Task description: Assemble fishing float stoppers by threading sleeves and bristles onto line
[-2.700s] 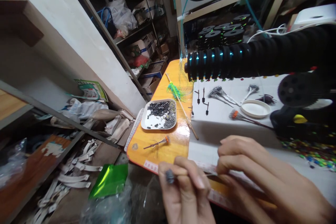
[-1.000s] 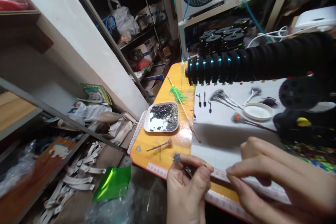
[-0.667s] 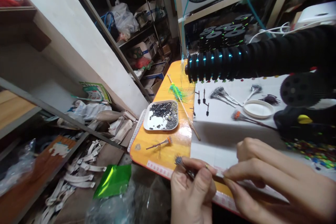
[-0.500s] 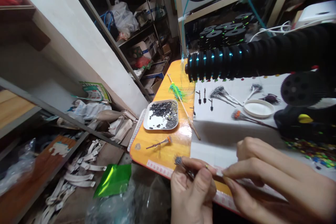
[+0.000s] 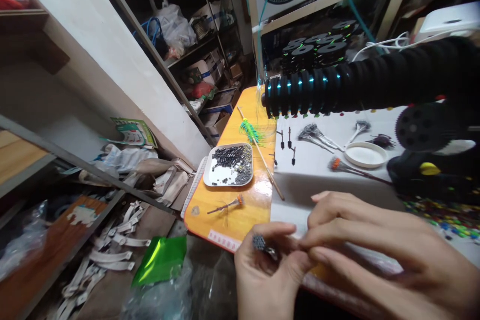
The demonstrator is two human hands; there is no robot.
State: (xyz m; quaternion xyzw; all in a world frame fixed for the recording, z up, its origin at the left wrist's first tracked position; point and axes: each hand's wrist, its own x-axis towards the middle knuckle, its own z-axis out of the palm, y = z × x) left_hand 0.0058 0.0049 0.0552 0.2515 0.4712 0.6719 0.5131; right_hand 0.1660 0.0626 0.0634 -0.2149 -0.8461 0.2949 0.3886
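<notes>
Near the table's front edge, my left hand is curled around a small bundle of thin strands with grey tips, the tips showing between thumb and index finger. My right hand reaches in from the right. Its thumb and fingertips are pinched together against the left thumb and fingers; whatever lies between them is hidden. Left of the hands, an orange-tipped bundle lies on the yellow table. Beyond it stands a white tray of small black and grey pieces.
A wooden stick with green-yellow tinsel crosses the white paper's edge. Small black parts, grey-tipped bundles and a round white dish lie farther back. A ribbed black roller overhangs the table; coloured bits lie right.
My right hand has moved left, its fingertips now meeting my left hand's. My left index finger has lifted away from the thumb, exposing the grey tips more. The view has shifted slightly.
</notes>
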